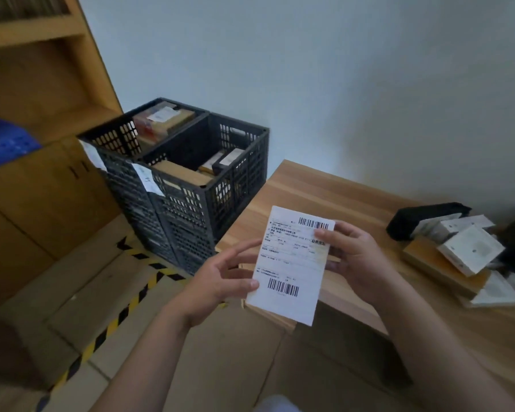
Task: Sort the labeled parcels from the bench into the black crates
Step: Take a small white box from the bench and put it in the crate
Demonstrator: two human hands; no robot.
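The person is holding a flat brown parcel [292,263] up in front of the chest, label face up, and seems to be reading it. The left hand [220,288] is pinching its lower left edge with the thumb on the label, while the right hand [354,257] is gripping the upper right edge, thumb resting by the top barcode. The parcel's long axis is running from near the body away toward the wall, tilted slightly right.

The two black crates [191,179] are standing side by side on the floor, ahead and to the left of the hands, just beside the end of the wooden surface [324,191]. The left hand is nearer to them, so I judge the drop will be swinging leftward and forward. Both crates are already holding parcels, and paper tags are hanging on their near walls.

The label text is too blurred to read, so which crate fits cannot be told. More parcels [464,251] are lying piled at the right end, partly cut off by the frame.
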